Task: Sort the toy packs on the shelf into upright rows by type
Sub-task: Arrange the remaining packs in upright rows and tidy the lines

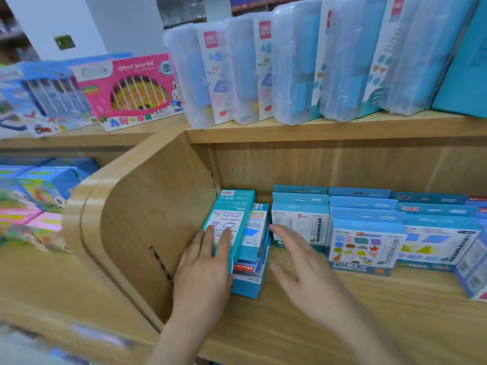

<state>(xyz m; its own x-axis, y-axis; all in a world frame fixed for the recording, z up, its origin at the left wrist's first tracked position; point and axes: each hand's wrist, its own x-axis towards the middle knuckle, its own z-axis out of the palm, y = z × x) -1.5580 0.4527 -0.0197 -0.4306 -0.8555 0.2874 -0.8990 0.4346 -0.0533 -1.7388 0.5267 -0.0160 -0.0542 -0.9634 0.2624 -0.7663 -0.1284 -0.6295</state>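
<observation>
A stack of teal toy packs [250, 248] stands at the left end of the lower wooden shelf [342, 306], against the side panel. The frontmost teal pack [232, 214] shows white shape diagrams. My left hand [203, 267] rests flat on it with straight fingers. My right hand [305, 270] hovers open just right of the stack, fingers spread, holding nothing. Further right stand upright rows of blue hanging packs: one with a white label [300, 222], one with coloured shapes [363, 246], one with a yellow and blue picture [437, 243].
The curved wooden side panel [147, 219] closes the shelf on the left. On the upper shelf stand clear plastic cases [295, 67] and a pink boxed toy [134, 90]. More boxes [34, 196] fill the neighbouring shelf at left.
</observation>
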